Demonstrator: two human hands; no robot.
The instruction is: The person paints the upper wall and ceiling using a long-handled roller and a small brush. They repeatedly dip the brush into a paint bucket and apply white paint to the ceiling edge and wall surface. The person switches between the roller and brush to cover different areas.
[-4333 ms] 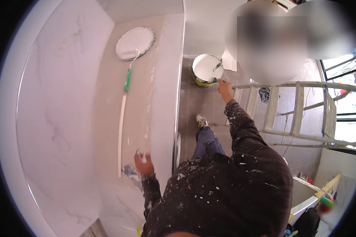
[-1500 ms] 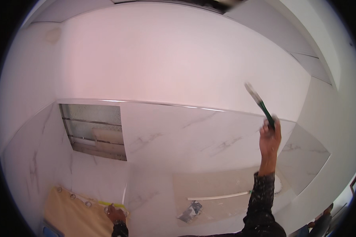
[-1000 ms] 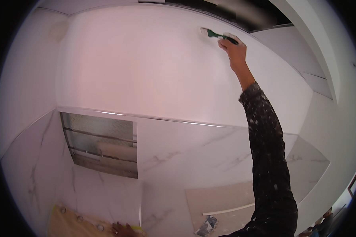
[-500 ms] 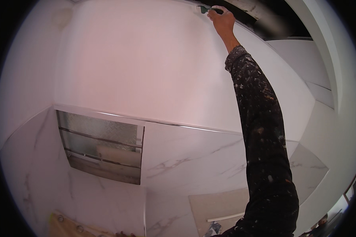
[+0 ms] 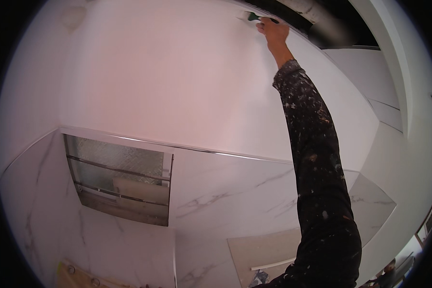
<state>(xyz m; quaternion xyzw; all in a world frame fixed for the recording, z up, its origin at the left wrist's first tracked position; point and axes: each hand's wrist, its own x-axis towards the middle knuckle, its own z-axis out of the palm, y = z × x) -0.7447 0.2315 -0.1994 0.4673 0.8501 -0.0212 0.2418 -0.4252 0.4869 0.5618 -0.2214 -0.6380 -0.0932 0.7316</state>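
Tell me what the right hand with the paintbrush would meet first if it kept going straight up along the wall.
Probably the dark open gap above the white painted wall. The right hand holds the green-handled paintbrush already at the wall's top edge; depth there is unclear.

Right hand [image 5: 272,34] with green-handled brush [image 5: 254,18] is rising from 3 o'clock to 12 o'clock, bristles now touching the wall top; left hand is dropping out of view.

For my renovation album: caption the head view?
Right hand holds a green-handled paintbrush at the top of a white wall.
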